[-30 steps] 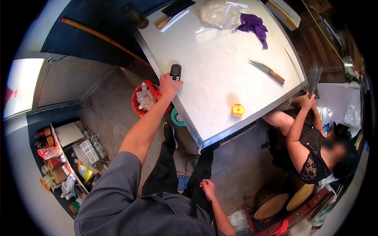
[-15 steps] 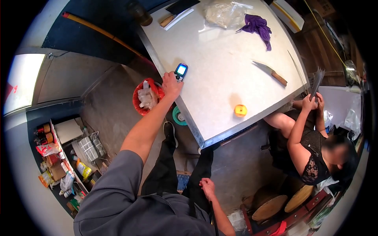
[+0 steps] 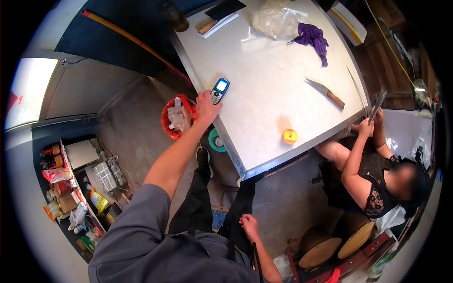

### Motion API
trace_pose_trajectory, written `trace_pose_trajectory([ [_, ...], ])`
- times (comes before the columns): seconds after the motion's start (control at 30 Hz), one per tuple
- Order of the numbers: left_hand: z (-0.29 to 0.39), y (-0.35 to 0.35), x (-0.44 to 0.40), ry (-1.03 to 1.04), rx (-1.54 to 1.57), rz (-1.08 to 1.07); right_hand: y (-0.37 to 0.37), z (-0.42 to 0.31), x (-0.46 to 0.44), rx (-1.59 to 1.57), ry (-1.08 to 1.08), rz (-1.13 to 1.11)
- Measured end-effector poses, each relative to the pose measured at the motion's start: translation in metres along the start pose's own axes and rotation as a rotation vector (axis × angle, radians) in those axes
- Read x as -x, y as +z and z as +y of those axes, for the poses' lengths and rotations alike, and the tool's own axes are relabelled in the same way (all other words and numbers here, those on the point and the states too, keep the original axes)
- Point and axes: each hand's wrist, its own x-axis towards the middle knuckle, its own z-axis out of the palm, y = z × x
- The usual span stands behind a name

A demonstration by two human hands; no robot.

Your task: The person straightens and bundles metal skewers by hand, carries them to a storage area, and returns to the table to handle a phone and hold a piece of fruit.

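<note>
My left hand [image 3: 208, 109] reaches to the table's left edge, its fingers closed about the lower end of a mobile phone [image 3: 220, 90] with a lit screen. The phone's keypad shows beside my fingertips. My right hand [image 3: 248, 225] hangs by my right thigh, fingers curled in, with nothing visible in it. On the white table [image 3: 255, 99], a yellow-red apple [image 3: 289, 137] sits near the front edge. A knife with a wooden handle [image 3: 335, 99] lies toward the right side.
A purple cloth [image 3: 312, 40] and a clear plastic bag [image 3: 272, 21] lie at the table's far end. A red-lined bin [image 3: 166, 121] stands left of the table. Another person [image 3: 356, 170] sits at right, holding thin dark strips. Packed shelves [image 3: 78, 188] are at left.
My left hand has shifted slightly on the phone, and more of its keypad shows. The seated person's hands and dark strips have moved a little. My right hand stays put.
</note>
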Motion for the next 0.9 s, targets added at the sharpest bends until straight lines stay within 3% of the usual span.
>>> trace_pose_trajectory([
  [0.1,-0.025,0.003,0.019,0.082,0.162,0.174,0.000,0.001,-0.002,0.049,0.011,0.013],
  [0.17,-0.036,-0.013,0.049,0.060,0.307,0.146,0.002,0.038,-0.030,0.223,-0.065,0.032],
  [0.23,-0.071,-0.011,0.090,-0.105,0.440,-0.032,0.001,0.043,-0.035,0.397,-0.137,0.054],
  [0.3,-0.092,-0.025,0.144,-0.221,0.362,-0.312,0.004,0.017,-0.016,0.585,-0.071,0.013],
  [0.33,-0.125,-0.011,0.178,-0.100,0.197,-0.322,0.008,0.013,-0.013,0.587,-0.073,0.012],
  [0.4,-0.173,-0.007,0.245,-0.056,0.008,-0.573,0.013,0.009,-0.010,0.801,-0.082,-0.037],
  [0.5,-0.210,-0.021,0.324,-0.178,-0.189,-0.914,0.018,0.005,-0.007,0.894,-0.008,-0.111],
  [0.63,-0.228,-0.029,0.373,-0.165,-0.226,-0.935,0.027,-0.002,-0.003,1.019,0.032,-0.099],
  [0.73,-0.236,-0.025,0.371,-0.231,-0.103,-0.857,0.032,-0.010,0.003,1.061,0.004,0.035],
  [0.8,-0.239,-0.023,0.367,-0.233,-0.091,-0.878,0.034,-0.014,0.005,1.030,-0.129,0.222],
  [0.9,-0.225,-0.029,0.355,-0.235,-0.135,-0.809,0.030,-0.032,-0.003,1.057,-0.167,0.278],
])
